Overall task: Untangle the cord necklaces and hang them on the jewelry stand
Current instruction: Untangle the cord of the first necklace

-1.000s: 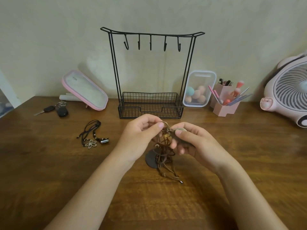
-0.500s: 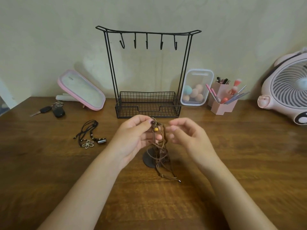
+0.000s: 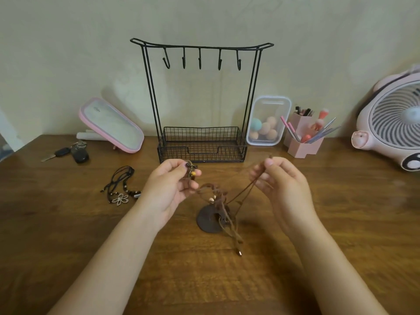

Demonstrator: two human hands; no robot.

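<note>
Hands raised apart: left hand [image 3: 169, 189] & right hand [image 3: 281, 183] pinch brown cords [image 3: 218, 196] (taut).

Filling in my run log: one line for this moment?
left hand: pinching brown cord necklace tangle | right hand: pulling strand | black wire jewelry stand: hooks bare

A dark brown wooden table [image 3: 68, 235] carries a black wire jewelry stand with a mesh basket base [image 3: 202, 147] at its back edge. Left of the stand lie a pink-framed tilted mirror [image 3: 111, 126], black car keys [image 3: 72, 152] and a black cord necklace with a silver flower pendant [image 3: 121, 187]; right of it stand a clear plastic box of pastel sponges [image 3: 268, 121], a pink brush holder [image 3: 303, 138] and a pink pig-shaped fan [image 3: 391, 123].
</note>
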